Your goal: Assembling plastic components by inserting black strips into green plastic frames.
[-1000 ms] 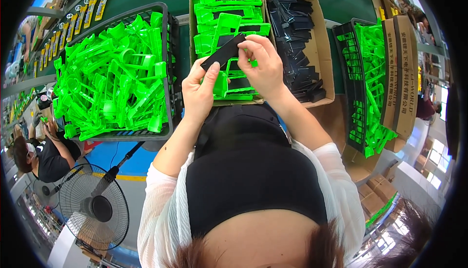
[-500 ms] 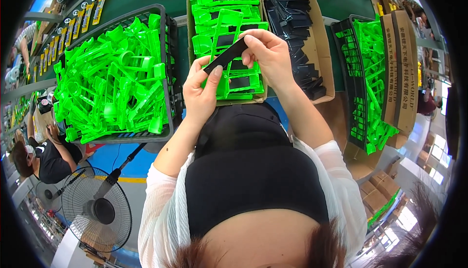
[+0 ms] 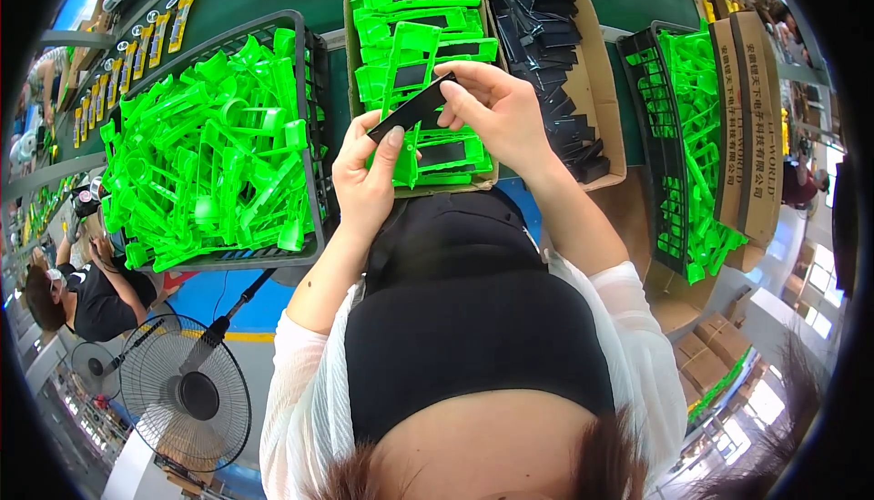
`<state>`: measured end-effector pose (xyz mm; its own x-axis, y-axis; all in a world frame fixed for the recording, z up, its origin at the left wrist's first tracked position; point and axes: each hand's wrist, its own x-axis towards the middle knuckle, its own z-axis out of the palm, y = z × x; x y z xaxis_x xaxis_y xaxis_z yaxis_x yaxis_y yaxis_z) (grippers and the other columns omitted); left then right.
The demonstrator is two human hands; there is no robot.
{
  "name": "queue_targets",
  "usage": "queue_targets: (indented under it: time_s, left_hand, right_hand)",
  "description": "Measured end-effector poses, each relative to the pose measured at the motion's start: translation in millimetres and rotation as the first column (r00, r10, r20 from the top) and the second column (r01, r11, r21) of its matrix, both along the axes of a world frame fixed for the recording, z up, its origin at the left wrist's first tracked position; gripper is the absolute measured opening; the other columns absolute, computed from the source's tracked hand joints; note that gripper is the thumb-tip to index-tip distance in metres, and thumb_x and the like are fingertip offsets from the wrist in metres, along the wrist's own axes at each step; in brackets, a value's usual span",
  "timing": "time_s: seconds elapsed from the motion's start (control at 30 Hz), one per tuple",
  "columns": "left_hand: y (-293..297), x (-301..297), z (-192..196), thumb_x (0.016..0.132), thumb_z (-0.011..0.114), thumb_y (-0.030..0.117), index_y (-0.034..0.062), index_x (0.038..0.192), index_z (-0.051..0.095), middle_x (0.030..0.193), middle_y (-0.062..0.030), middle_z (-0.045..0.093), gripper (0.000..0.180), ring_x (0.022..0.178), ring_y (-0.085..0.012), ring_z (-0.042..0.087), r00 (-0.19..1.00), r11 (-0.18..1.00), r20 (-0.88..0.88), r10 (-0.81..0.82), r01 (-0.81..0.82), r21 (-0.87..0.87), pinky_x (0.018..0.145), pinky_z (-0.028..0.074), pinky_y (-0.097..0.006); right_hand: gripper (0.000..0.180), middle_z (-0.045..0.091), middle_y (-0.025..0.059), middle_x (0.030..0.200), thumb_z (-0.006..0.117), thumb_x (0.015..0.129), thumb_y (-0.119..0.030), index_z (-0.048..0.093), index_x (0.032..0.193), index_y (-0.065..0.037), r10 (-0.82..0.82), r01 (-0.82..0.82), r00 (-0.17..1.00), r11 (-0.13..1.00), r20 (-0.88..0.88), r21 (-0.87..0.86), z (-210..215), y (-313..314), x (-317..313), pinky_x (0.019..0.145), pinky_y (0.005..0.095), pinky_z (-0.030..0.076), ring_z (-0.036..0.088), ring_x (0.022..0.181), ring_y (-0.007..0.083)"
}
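Observation:
My left hand (image 3: 366,168) is closed on a green plastic frame (image 3: 417,40) with long side bars, and its thumb presses the lower left end of a flat black strip (image 3: 410,112). Slantwise across the frame lies this strip; whether it is seated in it I cannot tell. At the strip's upper right end, my right hand (image 3: 506,122) pinches it between thumb and fingers. Both hands are above a cardboard box (image 3: 490,175) of stacked green frames, several with black strips in them. Right of it stands another cardboard box (image 3: 598,68) of loose black strips (image 3: 555,36).
On the left stands a black crate (image 3: 316,127) heaped with green parts. Another black crate (image 3: 645,109) of green parts is at the right, beside flattened cartons (image 3: 751,127). Yellow pieces (image 3: 180,22) line the green bench. A floor fan (image 3: 198,395) and a seated person (image 3: 100,295) are lower left.
Both hands have shifted slightly left with the frame and strip. The strip's right end sits a little lower, and my right fingers have tilted down over it.

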<state>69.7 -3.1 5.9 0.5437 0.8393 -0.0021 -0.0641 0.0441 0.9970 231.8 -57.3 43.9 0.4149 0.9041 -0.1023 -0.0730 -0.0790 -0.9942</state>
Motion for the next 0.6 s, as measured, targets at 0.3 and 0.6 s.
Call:
queue_targets:
  time_s: [0.3,0.6]
  left_hand:
    - [-7.5,3.6,-14.5,0.082,0.061,0.014,-0.0038,0.072,0.059,0.086,-0.0128,0.054,0.021,0.093,-0.0214,0.051,0.994,0.996,-0.077,0.082,-0.079,0.04,0.078,0.039,-0.029]
    - [13.4,-6.1,-14.2,0.083,0.059,0.014,-0.0039,0.08,0.059,0.09,-0.0109,0.053,0.018,0.088,-0.0205,0.052,0.956,0.913,-0.226,0.189,-0.086,0.398,0.076,0.04,-0.029]
  right_hand:
    - [0.005,0.056,0.0084,0.065,0.054,0.075,-0.008,0.051,0.075,-0.004,0.061,0.035,0.247,0.997,0.967,-0.072,-23.4,7.6,-1.5,0.05,0.0299,0.048,0.059,0.057,0.021]
    - [0.014,0.051,0.0062,0.06,0.061,0.068,-0.011,0.048,0.067,-0.007,0.23,-0.543,0.331,0.84,0.915,-0.014,-10.9,-11.1,2.0,0.045,0.032,0.044,0.054,0.05,0.0225]
